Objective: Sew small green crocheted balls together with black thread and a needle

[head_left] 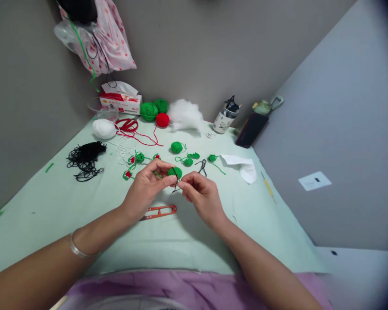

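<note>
A small round green crochet piece (175,173) is gripped between the thumb and fingers of my left hand (153,181). A strand of black yarn (176,171) crosses its face and hangs down beside my left thumb. My right hand (198,191) is closed in a pinch at the yarn, close to the piece; whether a needle is also in those fingers cannot be made out. Below my left hand lie orange thread snips (161,210), partly hidden by the wrist. Green crochet parts with red patches (128,175) lie just beyond my left hand.
Behind are small green balls (176,147), white stuffing (186,115), red yarn (162,120), a tissue box (121,103) and a pen cup (224,119). A tangle of black yarn (86,158) lies left. A phone (251,130), white cloth (242,167) and yellow-handled hook (269,187) are at right.
</note>
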`<act>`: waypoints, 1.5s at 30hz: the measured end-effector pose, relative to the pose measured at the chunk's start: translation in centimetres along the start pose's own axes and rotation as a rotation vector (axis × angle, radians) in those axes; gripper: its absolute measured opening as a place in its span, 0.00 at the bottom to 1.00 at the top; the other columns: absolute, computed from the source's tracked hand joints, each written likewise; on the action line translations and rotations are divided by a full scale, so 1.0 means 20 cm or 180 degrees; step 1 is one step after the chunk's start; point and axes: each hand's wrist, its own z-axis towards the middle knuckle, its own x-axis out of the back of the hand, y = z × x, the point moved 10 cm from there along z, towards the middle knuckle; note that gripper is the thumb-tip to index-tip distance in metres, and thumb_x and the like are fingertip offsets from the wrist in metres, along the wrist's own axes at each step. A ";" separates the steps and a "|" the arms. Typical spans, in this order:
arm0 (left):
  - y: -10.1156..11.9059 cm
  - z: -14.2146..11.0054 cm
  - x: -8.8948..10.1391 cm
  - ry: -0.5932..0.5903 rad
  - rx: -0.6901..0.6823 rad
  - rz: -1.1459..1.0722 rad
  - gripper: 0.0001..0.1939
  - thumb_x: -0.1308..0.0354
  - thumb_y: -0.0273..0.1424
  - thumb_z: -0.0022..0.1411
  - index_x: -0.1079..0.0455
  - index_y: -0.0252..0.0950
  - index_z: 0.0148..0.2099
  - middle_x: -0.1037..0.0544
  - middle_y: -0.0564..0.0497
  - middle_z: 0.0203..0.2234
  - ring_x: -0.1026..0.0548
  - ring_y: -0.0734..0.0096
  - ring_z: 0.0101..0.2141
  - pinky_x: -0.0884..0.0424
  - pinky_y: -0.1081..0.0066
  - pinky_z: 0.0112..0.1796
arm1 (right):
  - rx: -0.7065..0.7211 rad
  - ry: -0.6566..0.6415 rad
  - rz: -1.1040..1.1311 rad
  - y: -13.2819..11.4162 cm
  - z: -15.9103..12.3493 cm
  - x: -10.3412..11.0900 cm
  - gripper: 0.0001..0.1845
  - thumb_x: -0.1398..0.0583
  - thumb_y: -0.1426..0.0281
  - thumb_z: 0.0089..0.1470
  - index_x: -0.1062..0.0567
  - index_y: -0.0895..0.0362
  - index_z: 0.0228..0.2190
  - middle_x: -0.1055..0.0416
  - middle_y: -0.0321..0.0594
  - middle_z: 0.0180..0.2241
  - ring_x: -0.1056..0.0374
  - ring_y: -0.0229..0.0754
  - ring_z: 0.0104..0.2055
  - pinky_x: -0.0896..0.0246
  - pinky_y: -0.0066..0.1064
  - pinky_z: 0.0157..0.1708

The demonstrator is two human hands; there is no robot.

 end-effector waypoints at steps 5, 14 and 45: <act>0.01 0.00 0.00 0.0039 -0.0095 0.0344 0.11 0.32 0.34 0.57 0.28 0.39 0.40 0.24 0.53 0.34 0.26 0.70 0.35 0.29 0.70 0.38 | -0.0529 -0.0279 0.0755 0.08 0.01 -0.06 0.17 0.31 0.59 0.50 0.29 0.57 0.26 0.31 0.32 0.20 0.37 0.33 0.20 0.40 0.26 0.21; 0.00 0.01 -0.03 -0.0208 -0.0203 0.0599 0.08 0.35 0.31 0.59 0.29 0.38 0.41 0.22 0.53 0.33 0.23 0.69 0.35 0.27 0.68 0.40 | -0.0633 -0.0548 0.1190 0.05 0.02 -0.04 0.13 0.34 0.63 0.56 0.32 0.55 0.34 0.24 0.36 0.28 0.27 0.37 0.29 0.30 0.31 0.32; -0.13 -0.04 -0.13 -0.1143 0.1210 -0.0376 0.09 0.36 0.29 0.59 0.32 0.38 0.41 0.34 0.60 0.24 0.37 0.85 0.17 0.42 0.83 0.17 | 0.0427 0.1452 0.1667 -0.02 0.14 1.30 0.17 0.33 0.77 0.52 0.36 0.54 0.23 0.52 0.25 0.18 0.59 0.26 0.17 0.55 0.16 0.14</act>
